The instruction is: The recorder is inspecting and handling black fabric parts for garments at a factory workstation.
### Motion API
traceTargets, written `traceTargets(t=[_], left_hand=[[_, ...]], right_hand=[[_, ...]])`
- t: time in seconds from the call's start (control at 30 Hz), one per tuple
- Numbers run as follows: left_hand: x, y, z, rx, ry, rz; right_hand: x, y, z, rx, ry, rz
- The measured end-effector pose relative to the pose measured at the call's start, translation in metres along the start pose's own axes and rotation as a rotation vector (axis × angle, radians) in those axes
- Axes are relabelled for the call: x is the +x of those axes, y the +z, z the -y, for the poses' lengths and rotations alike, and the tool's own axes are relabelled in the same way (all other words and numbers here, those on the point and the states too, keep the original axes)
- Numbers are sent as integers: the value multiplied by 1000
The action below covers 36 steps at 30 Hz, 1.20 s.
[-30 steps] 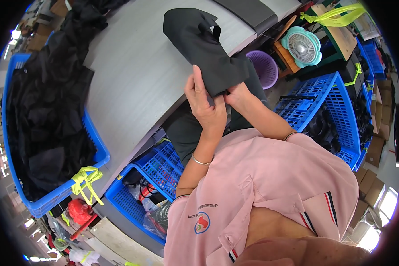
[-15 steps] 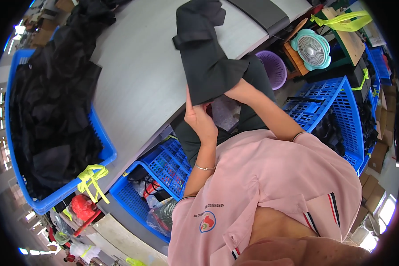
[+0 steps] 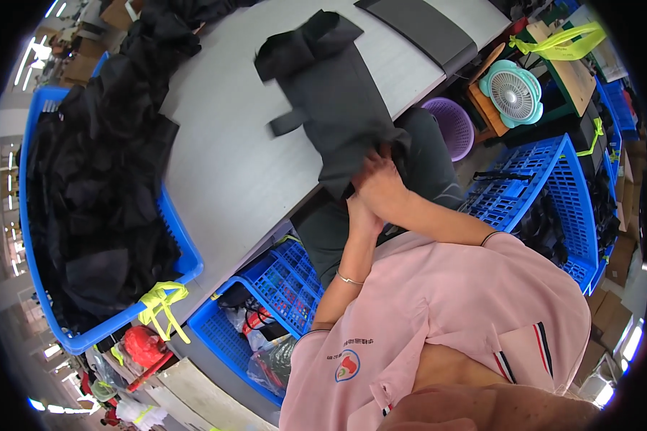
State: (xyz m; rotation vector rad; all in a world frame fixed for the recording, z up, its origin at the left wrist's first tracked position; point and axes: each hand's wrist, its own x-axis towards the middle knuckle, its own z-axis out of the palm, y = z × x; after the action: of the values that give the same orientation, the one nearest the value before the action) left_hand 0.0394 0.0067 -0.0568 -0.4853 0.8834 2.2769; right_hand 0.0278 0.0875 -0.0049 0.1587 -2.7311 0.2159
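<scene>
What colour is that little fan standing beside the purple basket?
The fan is pale mint green with a white centre, seen clearly in the head view, upper right.

L hand [image 3: 361, 213] mostly hidden — behind R hand [image 3: 382, 185].

Viewpoint: one head-worn fisheye camera, above the person's pink-shirted chest.
Facing: steeply down and forward onto the grey table [image 3: 223, 165].
Nearness: close; the table fills the upper middle.
Framing: blue bin [image 3: 176, 237] on the table's left, blue crates [image 3: 546, 179] right of it.
Distortion: table edges bend toward the rim.
</scene>
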Motion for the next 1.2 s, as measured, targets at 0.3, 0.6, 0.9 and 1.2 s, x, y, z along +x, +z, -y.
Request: traceTargets(t=[0.3, 0.6, 0.9, 1.2], left_hand=[[9, -6, 1, 221, 74, 84], [-23, -11, -36, 539, 753, -316], [-21, 39, -117, 1170, 961, 127], [111, 33, -111, 2164, 1123, 550]], right_hand=[[14, 14, -12, 126, 169, 344], [-11, 19, -5, 173, 174, 279], [-30, 17, -8, 324, 125, 346], [-85, -11, -44, 255, 100, -85]])
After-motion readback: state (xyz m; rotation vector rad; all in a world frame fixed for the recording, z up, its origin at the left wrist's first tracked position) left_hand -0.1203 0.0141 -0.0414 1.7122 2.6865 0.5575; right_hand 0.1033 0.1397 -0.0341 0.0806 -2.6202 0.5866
